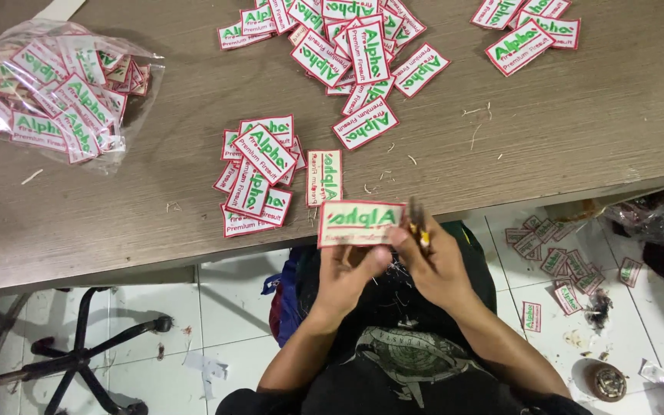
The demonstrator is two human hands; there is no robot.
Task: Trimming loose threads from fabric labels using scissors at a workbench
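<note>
The person sits at the edge of the wooden surface (117,207), holding one embroidered patch (359,223) just off its near edge. The left hand (347,273) pinches the patch's lower edge, fingers closed on it, face up and level. The right hand (436,265) has its fingers wrapped shut round a small yellow-handled snipping tool (418,227), tip touching the patch's right end. To trim well, I would keep the patch taut and flat, work close along the red border, and clip only loose threads. A small stack of patches (255,180) lies nearby; a clear bag of patches (48,88) sits far left.
</note>
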